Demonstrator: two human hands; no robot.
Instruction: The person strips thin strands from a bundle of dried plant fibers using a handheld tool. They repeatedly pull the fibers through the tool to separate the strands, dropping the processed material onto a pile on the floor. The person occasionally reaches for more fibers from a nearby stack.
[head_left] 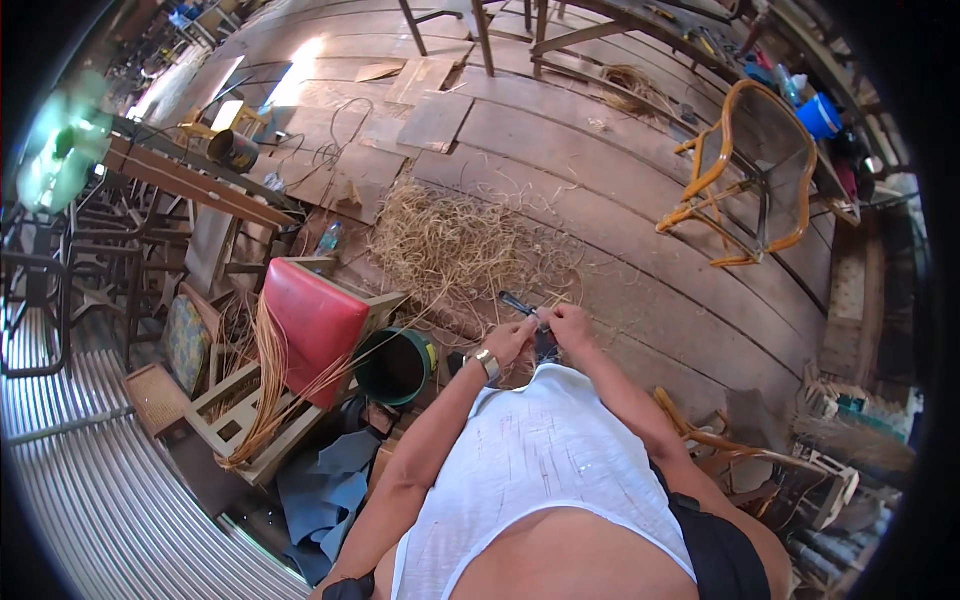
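Observation:
My left hand (pixel 508 341), with a metal-banded watch at the wrist, is closed in front of my shirt. Jutting up and left from its fingertips is a narrow dark tool (pixel 516 303), whose exact kind is too small to tell. Right beside it, my right hand (pixel 571 328) is also closed, its fingertips meeting the left ones; what it pinches is hidden. Just beyond both hands, a tangled heap of thin cane shavings (pixel 450 240) covers the floorboards.
To the left lie a chair with a red seat (pixel 315 325), a bundle of cane strands (pixel 270 370) over it, and a dark green bucket (pixel 396 366). A cane-framed chair (pixel 740 180) stands far right, near a blue bucket (pixel 820 117). Corrugated metal (pixel 100 470) fills the lower left.

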